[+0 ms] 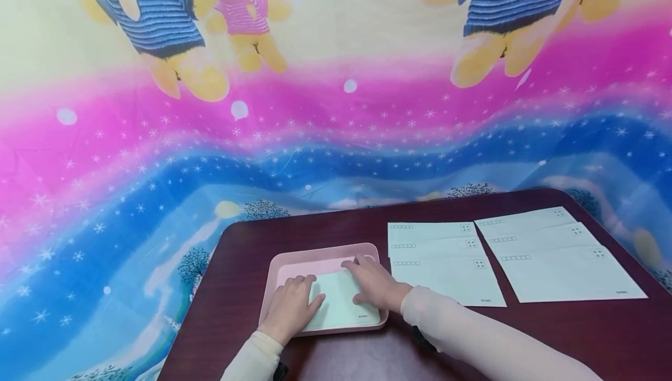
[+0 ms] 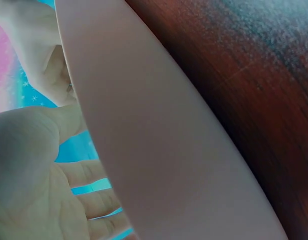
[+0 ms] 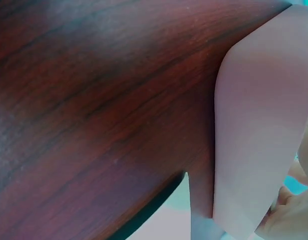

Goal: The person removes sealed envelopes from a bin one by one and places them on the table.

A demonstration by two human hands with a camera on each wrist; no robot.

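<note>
A pink rectangular tray [image 1: 269, 287] stands on the table, with pale envelopes [image 1: 336, 305] lying in it; how many are stacked cannot be told. My left hand [image 1: 291, 305] reaches over the tray's left side, fingers extended at the envelopes' left edge. From the right, my right hand [image 1: 374, 280] comes over the rim, its fingers at the far right part of the envelopes and its thumb lower down. In the left wrist view the tray's wall [image 2: 143, 130] hides the left fingertips. The tray's side [image 3: 264, 120] covers most of the right hand in the right wrist view.
Right of the tray, overlapping envelopes lie in two columns, a nearer column [image 1: 446, 285] and a farther-right column [image 1: 572, 279], printed with small boxes. The dark wooden table [image 1: 247, 252] has rounded far corners. Behind it hangs a bear-patterned cloth [image 1: 341, 136].
</note>
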